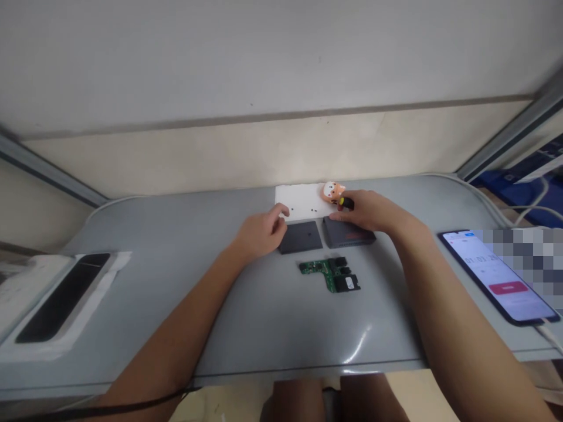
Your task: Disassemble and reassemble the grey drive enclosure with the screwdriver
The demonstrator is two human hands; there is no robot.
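Nearest, the person's legs (298,401) are showing below the edge of the grey surface (299,340), and a black cable (132,404) is running across the left forearm. To the right, a phone (501,278) is lying face up, its lit screen showing a timer and a red button, with a white cord (549,337) plugging into its near end. On the left, a long dark slab (64,299) is resting on white sheeting (83,319).

Farther in, a green circuit board (328,274) with black connectors is lying flat in the middle. Just beyond it, a flat dark cover (302,237) and a dark box (347,233) are sitting side by side, slightly apart. The left hand (263,233) is hovering by the cover's left side, its fingers curling loosely and its grip standing open. The right hand (367,210) is closing its grip on a black-and-yellow tool handle (346,203) over the box's far side.

Beyond, a white sheet (303,196) is carrying small dark pieces (314,210), and an orange-and-white figurine (332,191) is sitting at its right end, before the pale wall (220,155).
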